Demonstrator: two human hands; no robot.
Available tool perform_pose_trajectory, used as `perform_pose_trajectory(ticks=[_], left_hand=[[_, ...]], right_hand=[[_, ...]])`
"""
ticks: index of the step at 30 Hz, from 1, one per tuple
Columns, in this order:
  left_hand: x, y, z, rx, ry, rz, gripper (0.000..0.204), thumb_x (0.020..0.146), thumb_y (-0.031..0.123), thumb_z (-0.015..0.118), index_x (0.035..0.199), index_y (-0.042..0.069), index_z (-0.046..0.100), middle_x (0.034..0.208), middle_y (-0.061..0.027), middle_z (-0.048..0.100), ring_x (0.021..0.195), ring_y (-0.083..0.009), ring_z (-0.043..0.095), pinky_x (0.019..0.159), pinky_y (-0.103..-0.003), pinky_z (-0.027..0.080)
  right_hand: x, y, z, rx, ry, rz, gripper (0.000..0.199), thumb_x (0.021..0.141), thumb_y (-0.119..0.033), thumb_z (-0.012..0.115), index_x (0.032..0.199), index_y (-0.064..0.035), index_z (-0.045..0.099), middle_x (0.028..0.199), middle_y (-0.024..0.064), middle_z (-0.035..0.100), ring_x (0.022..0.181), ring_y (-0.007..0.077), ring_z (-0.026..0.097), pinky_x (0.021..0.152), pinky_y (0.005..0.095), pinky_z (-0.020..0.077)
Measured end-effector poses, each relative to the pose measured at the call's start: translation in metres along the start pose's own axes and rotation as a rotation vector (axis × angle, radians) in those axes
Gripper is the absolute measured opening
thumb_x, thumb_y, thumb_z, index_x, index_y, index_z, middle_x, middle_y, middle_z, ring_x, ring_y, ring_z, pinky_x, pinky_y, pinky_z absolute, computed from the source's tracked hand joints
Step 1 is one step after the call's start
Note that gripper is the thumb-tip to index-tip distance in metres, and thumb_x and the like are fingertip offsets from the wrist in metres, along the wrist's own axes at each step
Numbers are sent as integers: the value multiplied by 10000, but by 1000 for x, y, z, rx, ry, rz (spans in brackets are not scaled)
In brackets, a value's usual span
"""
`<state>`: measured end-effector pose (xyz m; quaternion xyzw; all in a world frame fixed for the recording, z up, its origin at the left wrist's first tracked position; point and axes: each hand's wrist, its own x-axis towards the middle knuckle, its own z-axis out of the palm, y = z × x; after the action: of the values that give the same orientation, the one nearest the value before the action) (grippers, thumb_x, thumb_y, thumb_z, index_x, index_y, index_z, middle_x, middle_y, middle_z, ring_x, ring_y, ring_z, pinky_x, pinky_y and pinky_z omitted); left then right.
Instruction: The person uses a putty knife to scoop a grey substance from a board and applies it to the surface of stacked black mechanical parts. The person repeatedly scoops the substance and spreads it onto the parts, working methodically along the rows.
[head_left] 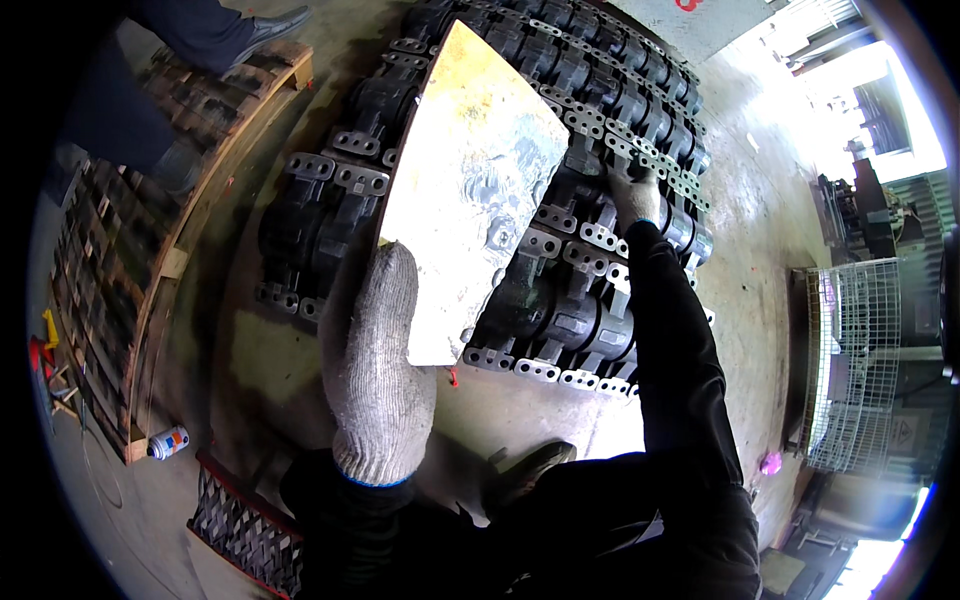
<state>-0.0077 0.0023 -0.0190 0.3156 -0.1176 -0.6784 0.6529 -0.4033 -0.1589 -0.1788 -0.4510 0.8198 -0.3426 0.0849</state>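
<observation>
My left hand [385, 300], in a grey knitted glove, is closed on the lower left edge of a pale flat board [465, 165]. The board is tilted up over a bed of black rollers with drilled metal feet [570, 325], hiding part of them. Its face is scuffed, with grey smears on the right side. To the right, my gloved right hand [635, 192] reaches in among the rollers and touches them. Its fingertips are lost in the dark parts, so I cannot tell whether they grip one.
A wooden pallet [165, 262] lies at the left, with another person's legs and shoes [265, 35] on it. A spray can [168, 442] lies by its corner. Nearer is a red-edged metal grating [245, 530]. A wire mesh cage [855, 365] stands at the right.
</observation>
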Motion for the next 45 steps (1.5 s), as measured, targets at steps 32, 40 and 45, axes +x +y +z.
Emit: perform_pose_trajectory(ticks=[32, 40, 45], left_hand=[[-5, 2, 6, 92, -137, 18, 536, 1061, 297, 524, 1495, -10, 452, 1463, -129, 548, 1324, -254, 547, 1095, -401, 445], [-5, 10, 7, 20, 48, 116, 505, 1059, 307, 534, 1448, -13, 494, 1423, -151, 576, 1288, -310, 569, 1098, -506, 466], [-10, 22, 17, 19, -56, 150, 508, 1063, 320, 521, 1448, -10, 477, 1423, -165, 574, 1299, -327, 559, 1119, -565, 453]], right_hand=[[-3, 4, -23, 37, 124, 26, 532, 855, -353, 755, 1211, 9, 598, 1059, 258, 721, 1042, 409, 693, 900, 443, 553], [-104, 26, -92, 494, 8, -44, 268, 974, -220, 703, 1087, 20, 665, 929, 64, 723, 824, 92, 628, 733, 276, 509], [-227, 30, -141, 629, -120, 202, 161, 963, -150, 727, 981, 3, 678, 821, -18, 688, 743, 42, 579, 657, 220, 470]])
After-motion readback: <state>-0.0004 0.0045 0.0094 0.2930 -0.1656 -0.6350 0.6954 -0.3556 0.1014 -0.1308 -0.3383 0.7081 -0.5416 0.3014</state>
